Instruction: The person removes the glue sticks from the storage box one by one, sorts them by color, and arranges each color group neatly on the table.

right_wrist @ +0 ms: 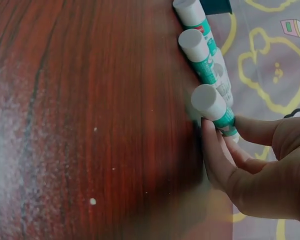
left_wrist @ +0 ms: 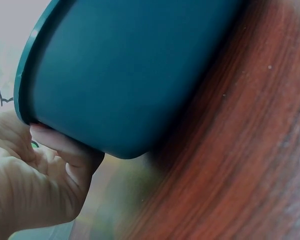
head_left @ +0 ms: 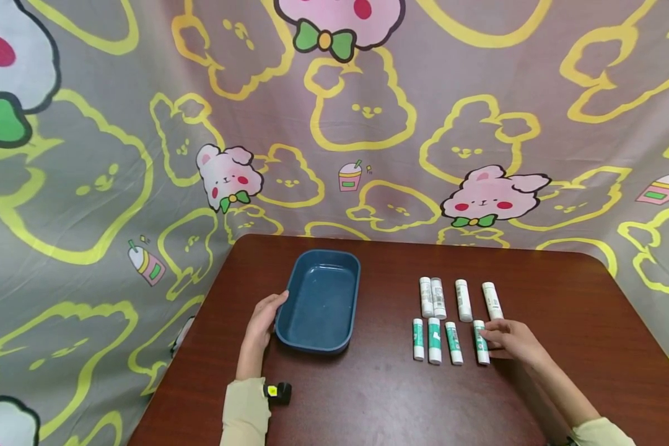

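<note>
A dark blue rectangular tray (head_left: 318,344) rests on the table's left half. My left hand (head_left: 264,317) holds its left rim; in the left wrist view, curled fingers (left_wrist: 62,145) lie under the lip against the outer wall (left_wrist: 125,85). My right hand (head_left: 513,339) pinches the rightmost green-labelled glue stick (head_left: 481,347) between thumb and fingers, and its white end (right_wrist: 206,100) faces the right wrist camera. More green-and-white glue sticks (head_left: 435,341) lie left of it in the front row. Behind them is a row of white sticks (head_left: 463,300), the rightmost one (head_left: 492,299) just beyond my right fingers.
The brown wooden table (head_left: 379,396) has rounded far corners. A patterned cloth (head_left: 368,124) hangs behind and along the sides. A stretch of table separates the tray from the sticks. A black strap device (head_left: 279,393) sits on my left wrist.
</note>
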A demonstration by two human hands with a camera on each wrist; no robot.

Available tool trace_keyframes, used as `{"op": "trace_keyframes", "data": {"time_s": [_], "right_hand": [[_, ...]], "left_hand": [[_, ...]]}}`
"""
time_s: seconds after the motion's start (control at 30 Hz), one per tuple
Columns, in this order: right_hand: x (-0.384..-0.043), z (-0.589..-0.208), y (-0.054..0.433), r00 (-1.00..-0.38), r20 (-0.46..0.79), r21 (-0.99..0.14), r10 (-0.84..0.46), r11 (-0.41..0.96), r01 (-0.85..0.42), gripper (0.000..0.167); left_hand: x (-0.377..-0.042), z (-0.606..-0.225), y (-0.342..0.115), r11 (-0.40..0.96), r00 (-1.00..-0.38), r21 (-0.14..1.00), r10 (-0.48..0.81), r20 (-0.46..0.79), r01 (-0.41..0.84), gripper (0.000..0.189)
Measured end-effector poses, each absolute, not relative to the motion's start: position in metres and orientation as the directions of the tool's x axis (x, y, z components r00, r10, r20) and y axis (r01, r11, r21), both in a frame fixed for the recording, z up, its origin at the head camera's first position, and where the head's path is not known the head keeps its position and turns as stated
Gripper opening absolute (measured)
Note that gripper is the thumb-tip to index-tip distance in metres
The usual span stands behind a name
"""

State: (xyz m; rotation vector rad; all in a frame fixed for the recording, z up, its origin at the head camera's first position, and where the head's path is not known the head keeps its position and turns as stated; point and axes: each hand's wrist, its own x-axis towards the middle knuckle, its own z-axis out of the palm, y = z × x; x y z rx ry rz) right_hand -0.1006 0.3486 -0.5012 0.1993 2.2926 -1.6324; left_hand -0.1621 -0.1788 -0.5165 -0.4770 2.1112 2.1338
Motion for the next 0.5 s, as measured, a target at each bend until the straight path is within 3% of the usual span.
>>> {"op": "trace_keyframes", "data": {"time_s": [0.5], "right_hand": [[-0.097, -0.501, 0.337, -0.972, -0.234, -0.827, 0.031, 0.519, 0.216, 0.03]], "left_hand": [[-0.161, -0.516, -0.179, -0.019, -0.941, 0.952, -0.144, -0.305, -0.305, 0.032]]}}
